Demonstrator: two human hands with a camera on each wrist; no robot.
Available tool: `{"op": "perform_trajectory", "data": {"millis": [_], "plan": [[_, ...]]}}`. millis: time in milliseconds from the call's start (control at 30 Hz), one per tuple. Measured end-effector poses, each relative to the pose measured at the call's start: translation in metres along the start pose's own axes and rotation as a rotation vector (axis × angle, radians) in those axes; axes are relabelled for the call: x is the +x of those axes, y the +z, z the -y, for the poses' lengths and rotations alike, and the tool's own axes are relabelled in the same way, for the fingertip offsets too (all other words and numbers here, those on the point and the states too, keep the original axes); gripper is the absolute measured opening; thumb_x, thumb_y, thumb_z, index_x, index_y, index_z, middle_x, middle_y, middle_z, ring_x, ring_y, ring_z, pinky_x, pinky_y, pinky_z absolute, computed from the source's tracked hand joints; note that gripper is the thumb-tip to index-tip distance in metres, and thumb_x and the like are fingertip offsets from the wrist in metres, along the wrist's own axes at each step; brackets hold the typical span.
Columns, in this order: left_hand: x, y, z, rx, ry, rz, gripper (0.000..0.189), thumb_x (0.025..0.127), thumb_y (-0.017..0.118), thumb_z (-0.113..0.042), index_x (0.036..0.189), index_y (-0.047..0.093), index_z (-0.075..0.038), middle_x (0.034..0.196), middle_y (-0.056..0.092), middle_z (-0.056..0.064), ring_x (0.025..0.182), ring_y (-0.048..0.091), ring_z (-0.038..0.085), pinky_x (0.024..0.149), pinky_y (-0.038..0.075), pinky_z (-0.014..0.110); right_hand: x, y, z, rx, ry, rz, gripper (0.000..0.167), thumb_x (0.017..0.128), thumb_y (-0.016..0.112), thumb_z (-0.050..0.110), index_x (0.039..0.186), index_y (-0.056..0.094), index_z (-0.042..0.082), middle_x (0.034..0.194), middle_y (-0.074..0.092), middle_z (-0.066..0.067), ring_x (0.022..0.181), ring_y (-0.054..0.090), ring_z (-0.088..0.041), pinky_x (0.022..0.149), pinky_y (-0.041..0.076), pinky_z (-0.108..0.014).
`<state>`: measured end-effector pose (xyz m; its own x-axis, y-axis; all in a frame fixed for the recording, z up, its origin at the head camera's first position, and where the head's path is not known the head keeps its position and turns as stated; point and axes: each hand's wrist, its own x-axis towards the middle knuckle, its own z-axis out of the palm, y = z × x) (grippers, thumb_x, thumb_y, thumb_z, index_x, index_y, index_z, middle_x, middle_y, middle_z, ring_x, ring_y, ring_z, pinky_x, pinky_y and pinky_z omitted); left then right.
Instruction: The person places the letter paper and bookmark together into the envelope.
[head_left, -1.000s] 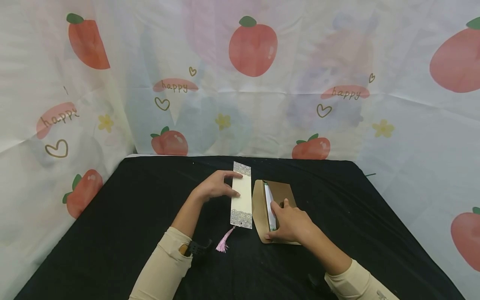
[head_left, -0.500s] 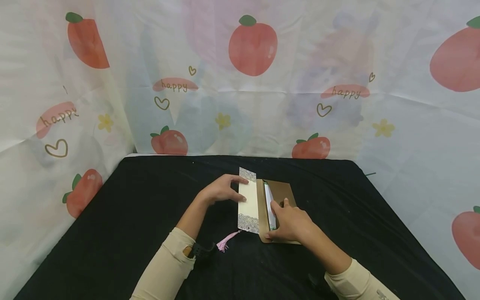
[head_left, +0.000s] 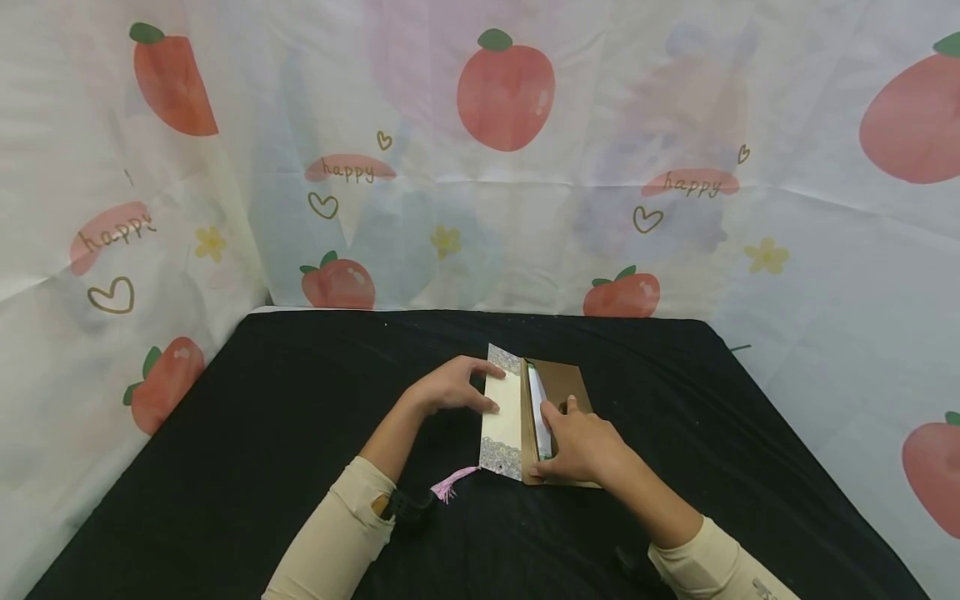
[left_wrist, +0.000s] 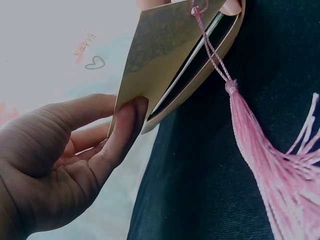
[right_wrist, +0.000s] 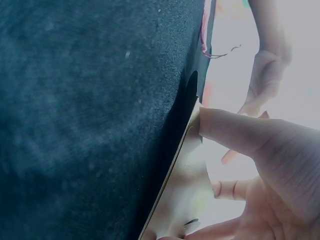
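Bookmark [head_left: 508, 421] has shifted right since 1 second ago, from beside the envelope [head_left: 561, 380] to over its flap [head_left: 527, 425] | long axis near-to-far, tassel [head_left: 451, 484] at near end | left hand [head_left: 453, 385] pinches it | right hand [head_left: 585, 442] seemingly grips envelope, fingertips partly hidden

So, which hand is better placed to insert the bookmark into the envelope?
Probably the left hand: it pinches the tasselled bookmark at the mouth of the brown envelope, which the right hand holds.
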<state>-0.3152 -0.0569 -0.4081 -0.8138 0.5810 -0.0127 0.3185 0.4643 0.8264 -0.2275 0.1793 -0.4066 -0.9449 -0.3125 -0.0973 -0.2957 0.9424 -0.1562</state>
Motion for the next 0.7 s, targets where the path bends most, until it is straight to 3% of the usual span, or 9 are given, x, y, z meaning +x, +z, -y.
{"op": "perform_trajectory", "data": {"millis": [333,700], "plan": [[0.005,0.006,0.003,-0.026,-0.017,0.012,0.055,0.087,0.084,-0.006,0.139,0.065,-0.005,0.121,0.062,0.009,0.102,0.059,0.027,0.082,0.055,0.034,-0.001,0.000,-0.001,0.002,0.005,0.003,0.094,0.071,0.092,0.055,0.138,0.052,0.004,0.140,0.046,-0.045,0.103,0.064,-0.056,0.078,0.057,-0.064],[0.009,0.014,0.003,0.040,-0.031,-0.022,0.055,0.085,0.085,-0.005,0.137,0.066,-0.006,0.127,0.062,0.012,0.109,0.057,0.030,0.085,0.052,0.036,-0.001,-0.001,-0.001,-0.002,-0.008,0.002,0.091,0.071,0.092,0.054,0.137,0.052,0.005,0.140,0.046,-0.045,0.102,0.065,-0.056,0.078,0.057,-0.063]]}}
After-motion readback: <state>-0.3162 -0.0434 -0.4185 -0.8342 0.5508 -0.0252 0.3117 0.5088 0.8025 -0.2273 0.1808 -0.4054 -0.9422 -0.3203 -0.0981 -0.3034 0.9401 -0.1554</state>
